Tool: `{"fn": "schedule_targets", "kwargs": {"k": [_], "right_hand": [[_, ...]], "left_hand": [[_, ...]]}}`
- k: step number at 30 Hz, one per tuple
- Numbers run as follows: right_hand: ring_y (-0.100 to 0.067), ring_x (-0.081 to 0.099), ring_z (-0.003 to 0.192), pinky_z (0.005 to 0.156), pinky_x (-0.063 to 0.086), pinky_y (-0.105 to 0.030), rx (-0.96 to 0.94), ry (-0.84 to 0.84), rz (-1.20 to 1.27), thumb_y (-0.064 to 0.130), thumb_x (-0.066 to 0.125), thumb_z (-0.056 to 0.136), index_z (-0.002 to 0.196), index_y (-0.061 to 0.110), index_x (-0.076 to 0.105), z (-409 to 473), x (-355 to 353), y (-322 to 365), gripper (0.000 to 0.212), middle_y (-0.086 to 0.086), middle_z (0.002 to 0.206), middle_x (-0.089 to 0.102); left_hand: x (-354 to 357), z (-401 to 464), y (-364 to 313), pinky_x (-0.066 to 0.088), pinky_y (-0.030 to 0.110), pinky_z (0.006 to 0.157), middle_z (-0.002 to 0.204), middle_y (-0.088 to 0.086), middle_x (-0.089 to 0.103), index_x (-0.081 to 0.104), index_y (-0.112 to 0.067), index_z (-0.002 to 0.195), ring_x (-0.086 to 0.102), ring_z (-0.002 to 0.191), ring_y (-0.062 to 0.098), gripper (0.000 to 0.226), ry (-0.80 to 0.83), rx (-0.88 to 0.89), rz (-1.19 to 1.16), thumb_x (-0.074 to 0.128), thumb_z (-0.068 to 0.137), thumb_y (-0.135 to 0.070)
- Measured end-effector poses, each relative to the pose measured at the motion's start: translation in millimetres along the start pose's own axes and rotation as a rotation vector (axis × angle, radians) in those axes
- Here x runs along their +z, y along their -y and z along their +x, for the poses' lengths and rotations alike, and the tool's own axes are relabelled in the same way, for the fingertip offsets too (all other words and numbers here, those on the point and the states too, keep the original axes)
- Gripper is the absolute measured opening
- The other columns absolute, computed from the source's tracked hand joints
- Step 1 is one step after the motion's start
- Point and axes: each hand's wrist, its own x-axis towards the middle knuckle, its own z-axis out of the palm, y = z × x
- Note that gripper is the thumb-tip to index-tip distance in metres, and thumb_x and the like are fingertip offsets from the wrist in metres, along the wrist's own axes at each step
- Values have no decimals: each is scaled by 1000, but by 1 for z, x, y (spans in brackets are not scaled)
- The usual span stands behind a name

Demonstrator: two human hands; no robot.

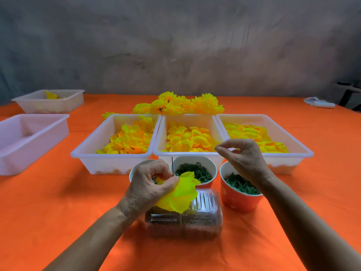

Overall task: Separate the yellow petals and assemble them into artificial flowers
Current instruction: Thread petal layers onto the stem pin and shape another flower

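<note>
Half-built yellow flower (pixel 180 192): a bunch of thin petals threaded on a dark needle-like wire (pixel 172 166), held low at centre, above a clear plastic jar (pixel 195 222) lying on its side on the table (pixel 58 212). Wire tip stands upright above the petals.

Left hand (pixel 150 184): fingers curled round the petal bunch, thumb and fingertips pinching at the base of the wire.

Right hand (pixel 242 155): raised over the near edge of the middle tray, thumb and forefinger pressed together. A scrap of yellow shows behind them; cannot tell whether a petal is actually pinched there.

Three paper cups just beyond the jar: the middle cup (pixel 193 163) holds small green rings, the right cup (pixel 239 198), orange-sided, holds green bits, the left cup (pixel 134 171) is mostly hidden behind the left hand.

Behind the cups, three white trays side by side, rims touching: left tray (pixel 88 153), middle tray (pixel 162 133), right tray (pixel 293 137), each with loose yellow-orange petals.

Beyond the trays, a heap of finished yellow flowers (pixel 179 104).

Far left: two more white trays, the nearer tray (pixel 11 153) and the far tray (pixel 58 106), the latter with a bit of yellow inside. Far right edge: a small white object (pixel 318 102), unclear. Orange cloth covers the table.
</note>
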Motion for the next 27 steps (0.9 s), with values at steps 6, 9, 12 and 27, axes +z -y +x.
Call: {"fn": "schedule_targets", "kwargs": {"k": [6, 9, 12, 27], "right_hand": [[-21, 66, 95, 87, 45, -28, 120, -236, -307, 4, 64, 83, 98, 2, 73, 63, -31, -38, 17, -16, 100, 72], [-28, 60, 112, 97, 41, -34, 246, -148, -492, 4, 63, 84, 109, 1, 69, 92, -43, -66, 26, -19, 115, 66], [-31, 50, 123, 101, 35, -33, 345, 19, -667, 10, 64, 86, 123, 4, 61, 109, -39, -87, 37, -18, 131, 57], [-15, 55, 36, 37, 41, -21, 525, 18, -423, 4, 62, 87, 62, 9, 52, 119, -54, -120, 27, -7, 47, 53]], "left_hand": [[-2, 0, -6, 44, 49, 61, 61, 11, 56, 52, -23, 57, 54, 63, 31, 20, 22, 16, -21, 67, 70, -28], [-2, 1, -5, 44, 45, 60, 62, 8, 55, 51, -25, 59, 53, 62, 27, 20, 26, 52, -18, 67, 71, -25], [-3, 2, -3, 43, 38, 57, 61, -1, 53, 50, -28, 59, 51, 60, 20, 22, 31, 75, -14, 67, 72, -23], [-3, 2, -5, 41, 28, 58, 60, -8, 50, 50, -30, 61, 49, 59, 13, 21, 32, 97, -14, 66, 72, -22]]}}
